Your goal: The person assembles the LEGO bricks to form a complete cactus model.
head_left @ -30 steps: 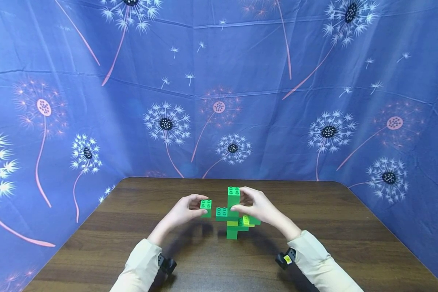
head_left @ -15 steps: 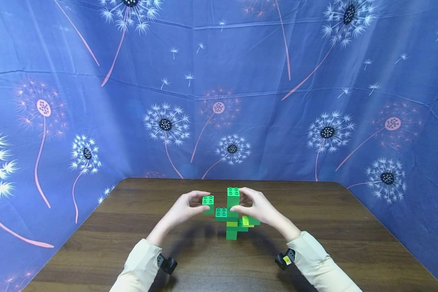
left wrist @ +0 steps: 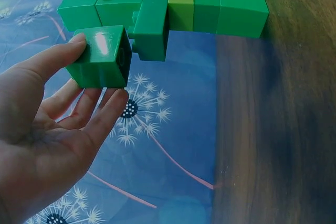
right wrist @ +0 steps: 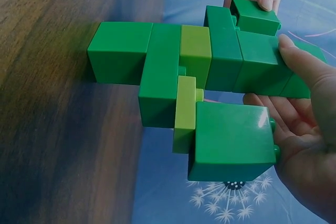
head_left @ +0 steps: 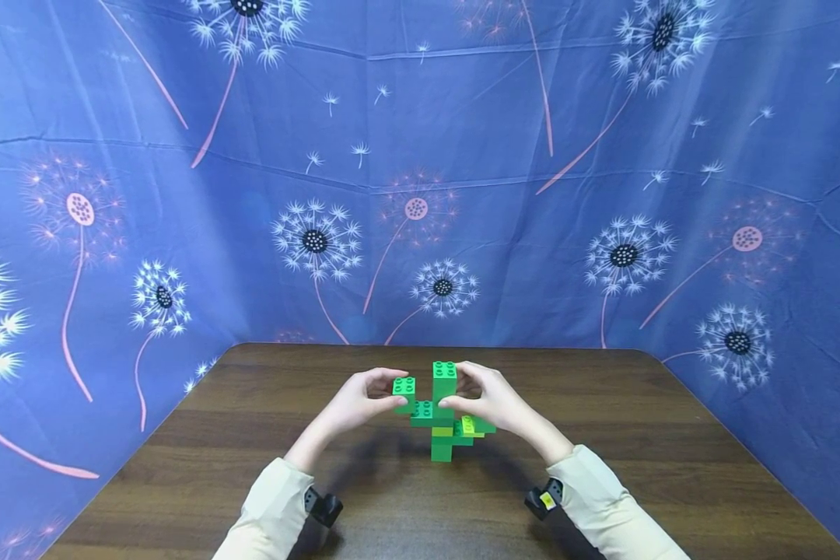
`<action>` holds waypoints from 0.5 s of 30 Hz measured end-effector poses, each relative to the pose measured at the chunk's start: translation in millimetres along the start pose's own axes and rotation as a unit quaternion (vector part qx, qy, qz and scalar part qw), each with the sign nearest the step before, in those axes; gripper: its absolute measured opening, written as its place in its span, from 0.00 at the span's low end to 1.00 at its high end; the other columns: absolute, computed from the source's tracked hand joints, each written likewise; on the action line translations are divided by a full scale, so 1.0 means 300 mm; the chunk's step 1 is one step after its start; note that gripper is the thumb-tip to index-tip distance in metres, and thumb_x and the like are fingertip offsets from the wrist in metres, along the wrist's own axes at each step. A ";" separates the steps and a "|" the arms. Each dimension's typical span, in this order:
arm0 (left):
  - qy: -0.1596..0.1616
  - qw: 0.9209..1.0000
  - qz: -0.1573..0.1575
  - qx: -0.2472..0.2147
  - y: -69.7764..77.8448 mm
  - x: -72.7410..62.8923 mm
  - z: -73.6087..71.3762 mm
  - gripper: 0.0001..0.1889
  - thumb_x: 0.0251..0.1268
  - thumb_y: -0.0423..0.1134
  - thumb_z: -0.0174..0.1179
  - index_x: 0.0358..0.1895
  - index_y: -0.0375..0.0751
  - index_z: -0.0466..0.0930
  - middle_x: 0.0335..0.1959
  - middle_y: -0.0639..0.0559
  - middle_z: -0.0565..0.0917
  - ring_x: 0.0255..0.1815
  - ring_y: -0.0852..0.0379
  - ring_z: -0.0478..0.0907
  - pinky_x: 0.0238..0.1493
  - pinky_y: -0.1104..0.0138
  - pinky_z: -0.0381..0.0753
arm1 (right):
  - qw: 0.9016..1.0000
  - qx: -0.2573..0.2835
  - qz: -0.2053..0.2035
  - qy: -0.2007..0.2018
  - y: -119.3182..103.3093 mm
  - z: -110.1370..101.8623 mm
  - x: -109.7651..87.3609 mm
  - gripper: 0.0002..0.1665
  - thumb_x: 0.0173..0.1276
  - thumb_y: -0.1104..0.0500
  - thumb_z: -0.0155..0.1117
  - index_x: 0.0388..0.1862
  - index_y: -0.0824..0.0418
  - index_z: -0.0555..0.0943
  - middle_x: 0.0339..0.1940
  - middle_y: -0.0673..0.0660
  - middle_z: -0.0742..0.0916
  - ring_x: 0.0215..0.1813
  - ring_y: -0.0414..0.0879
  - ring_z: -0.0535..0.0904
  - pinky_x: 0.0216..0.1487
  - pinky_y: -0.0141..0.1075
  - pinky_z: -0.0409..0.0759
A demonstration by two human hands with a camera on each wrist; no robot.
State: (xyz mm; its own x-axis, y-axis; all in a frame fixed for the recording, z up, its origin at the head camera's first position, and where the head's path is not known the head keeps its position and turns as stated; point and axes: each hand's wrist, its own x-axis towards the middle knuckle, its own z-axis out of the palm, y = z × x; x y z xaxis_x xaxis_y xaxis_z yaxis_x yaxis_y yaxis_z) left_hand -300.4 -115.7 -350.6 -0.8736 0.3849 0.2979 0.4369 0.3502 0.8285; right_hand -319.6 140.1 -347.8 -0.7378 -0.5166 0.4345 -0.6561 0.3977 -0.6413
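A stacked toy-brick tower (head_left: 442, 449) stands upright on the table, green with some lime bricks. My right hand (head_left: 493, 398) grips its tall upper column (right wrist: 262, 69) from the right, thumb on the near face. My left hand (head_left: 357, 402) pinches a green two-by-two brick (head_left: 404, 395) between thumb and fingers, studs up. That brick hangs over the tower's left branch (left wrist: 152, 30), its hollow underside (left wrist: 124, 59) facing the branch's studs. Whether the two touch, I cannot tell. On the other side, a lime plate (right wrist: 185, 114) carries another green brick (right wrist: 233, 140).
The brown wooden table (head_left: 252, 420) reaches to a blue cloth (head_left: 518, 303) with a dandelion print, hanging behind and at both sides. Black cameras (head_left: 324, 509) are strapped to both wrists, close above the tabletop.
My left hand has carried its brick rightward, first rising a little, until it overlaps the left branch's studs in the head view. The right hand keeps its grip on the column.
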 end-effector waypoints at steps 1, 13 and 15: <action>0.002 1.000 0.004 0.004 -0.001 0.000 0.000 0.23 0.58 0.39 0.65 0.57 0.35 0.75 0.47 0.41 0.83 0.47 0.49 0.80 0.46 0.66 0.78 | 1.000 0.001 0.001 0.001 -0.001 0.001 0.000 0.20 0.56 0.52 0.71 0.44 0.59 0.77 0.35 0.54 0.84 0.38 0.42 0.82 0.45 0.34 0.80; 0.011 1.000 0.002 -0.002 -0.005 0.011 0.018 0.20 0.55 0.38 0.67 0.51 0.35 0.77 0.44 0.43 0.83 0.44 0.53 0.80 0.45 0.68 0.78 | 1.000 0.009 0.002 -0.007 -0.120 -0.021 -0.017 0.17 0.57 0.63 0.70 0.44 0.66 0.77 0.34 0.59 0.85 0.36 0.45 0.82 0.41 0.35 0.80; 0.009 1.000 0.004 0.002 -0.007 0.014 0.020 0.20 0.56 0.37 0.67 0.51 0.35 0.77 0.43 0.43 0.83 0.44 0.52 0.80 0.44 0.67 0.78 | 1.000 0.009 0.004 -0.008 -0.128 -0.023 -0.019 0.17 0.57 0.63 0.69 0.44 0.66 0.77 0.34 0.59 0.85 0.36 0.45 0.82 0.41 0.34 0.80</action>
State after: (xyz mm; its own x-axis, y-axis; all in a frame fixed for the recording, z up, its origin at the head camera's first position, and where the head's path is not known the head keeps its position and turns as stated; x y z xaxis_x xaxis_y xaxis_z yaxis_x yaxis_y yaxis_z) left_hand -303.7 -109.8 -353.8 -0.8734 0.3723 0.3139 0.4456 0.3509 0.8236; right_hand -291.5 133.0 -321.2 -0.7403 -0.5252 0.4197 -0.6474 0.3886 -0.6557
